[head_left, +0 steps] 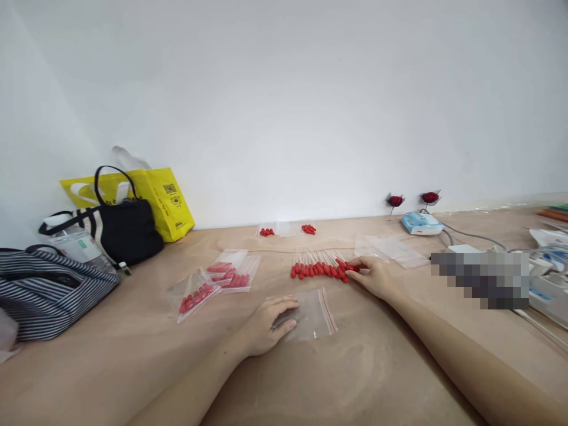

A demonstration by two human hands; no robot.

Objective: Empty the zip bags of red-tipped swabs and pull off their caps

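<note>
A row of red-tipped pale sticks (317, 267) lies side by side on the table, red ends toward me. My right hand (373, 277) is at the row's right end, thumb and fingers closed around a few red tips. My left hand (271, 322) rests with fingers apart on a clear zip bag (310, 319), which lies flat with its red-lined edge to the right. No sticks show inside this bag. To the left, several zip bags (195, 299) with red-tipped pieces inside lie partly overlapped.
Bags with red pieces (267, 232) lie by the wall, and clear bags (390, 247) beyond my right hand. A yellow bag (171, 204), black bag (133, 234) and striped bag (66, 290) stand left. Right are two dark red roses (396, 201), a blue-white pack (421, 223) and cables.
</note>
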